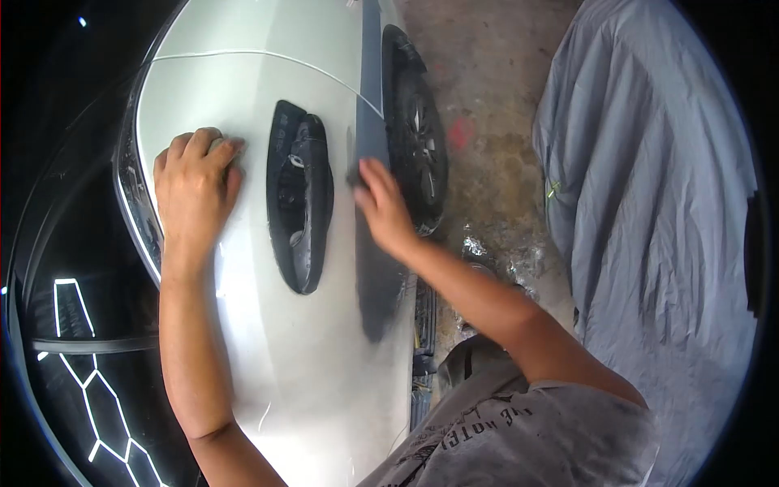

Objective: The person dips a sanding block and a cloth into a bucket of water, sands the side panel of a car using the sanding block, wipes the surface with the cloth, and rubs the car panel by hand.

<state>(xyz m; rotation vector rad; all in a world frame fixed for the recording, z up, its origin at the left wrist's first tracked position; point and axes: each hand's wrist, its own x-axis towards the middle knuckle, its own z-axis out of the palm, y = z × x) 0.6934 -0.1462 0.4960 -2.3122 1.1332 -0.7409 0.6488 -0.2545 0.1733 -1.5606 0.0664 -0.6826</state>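
Bracing, apparently: left hand [193, 180] curled on the white car panel [251, 341], centre-left | right hand [385, 213] bent at the dark grey patch [376, 296], centre, presumably for close contact | whether either hand's fingers grasp anything: cannot tell; right blurred.

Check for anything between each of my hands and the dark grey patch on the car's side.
The dark opening lies between your left hand and the patch. At your right hand, just a small dark item, too blurred to name.
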